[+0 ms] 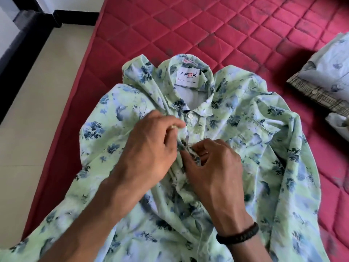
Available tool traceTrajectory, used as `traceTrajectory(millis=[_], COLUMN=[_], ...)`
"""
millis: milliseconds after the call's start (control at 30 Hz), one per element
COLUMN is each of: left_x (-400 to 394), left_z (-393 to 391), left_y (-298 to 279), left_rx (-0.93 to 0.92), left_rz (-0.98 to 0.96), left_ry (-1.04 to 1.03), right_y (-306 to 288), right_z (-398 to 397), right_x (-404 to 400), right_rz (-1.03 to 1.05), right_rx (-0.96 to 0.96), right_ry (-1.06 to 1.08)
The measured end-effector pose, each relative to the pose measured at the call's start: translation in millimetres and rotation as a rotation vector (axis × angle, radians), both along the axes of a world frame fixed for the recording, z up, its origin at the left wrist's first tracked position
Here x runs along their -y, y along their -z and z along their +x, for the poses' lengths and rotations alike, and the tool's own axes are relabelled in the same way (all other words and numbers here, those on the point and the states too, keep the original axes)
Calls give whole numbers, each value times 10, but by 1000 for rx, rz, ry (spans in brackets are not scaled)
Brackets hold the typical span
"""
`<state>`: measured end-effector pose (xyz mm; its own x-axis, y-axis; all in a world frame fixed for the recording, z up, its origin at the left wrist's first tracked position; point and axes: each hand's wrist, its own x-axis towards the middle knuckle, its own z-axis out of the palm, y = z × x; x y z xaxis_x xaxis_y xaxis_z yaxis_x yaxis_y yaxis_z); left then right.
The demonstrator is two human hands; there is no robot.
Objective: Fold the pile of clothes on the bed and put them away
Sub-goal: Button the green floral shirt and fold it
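The shirt [236, 114] lies face-up on the mattress [207, 25] — we pinch its placket with left hand [149, 148] and right hand [211, 165]. Light, limp cloth — best held at seams.

One green floral shirt [236, 140] mid-mattress [236, 25]; two folded garments [324, 80] at right edge; two hands [149, 146]; one wristband [238, 236].
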<state>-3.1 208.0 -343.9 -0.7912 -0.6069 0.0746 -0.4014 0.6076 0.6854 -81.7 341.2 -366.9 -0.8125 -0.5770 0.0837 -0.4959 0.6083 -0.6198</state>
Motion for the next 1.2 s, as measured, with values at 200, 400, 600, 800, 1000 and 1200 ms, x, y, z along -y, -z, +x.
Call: traceTrajectory(millis=[200,400,600,800,1000,1200], left_x=[-160,-197,-213,-163,-52,-67], left_z=[-119,-57,-39,-11,9,9], left_y=[277,199,105,128,92,98], left_rx=[-58,85,229,233,255,252], left_rz=[-136,-143,-124,-97,-13,-92], left_ry=[98,-35,-21,-38,-52,-37], right_y=[-73,-35,-37,-40,-20,-60], right_z=[-189,-217,-275,-249,-165,-150], right_x=[-145,-170,-190,-180,-108,-103], right_rz=[-68,-212,-337,-402,-363,-474], right_rx=[281,537,822,799,586,635], right_ry=[39,86,19,3,43,12])
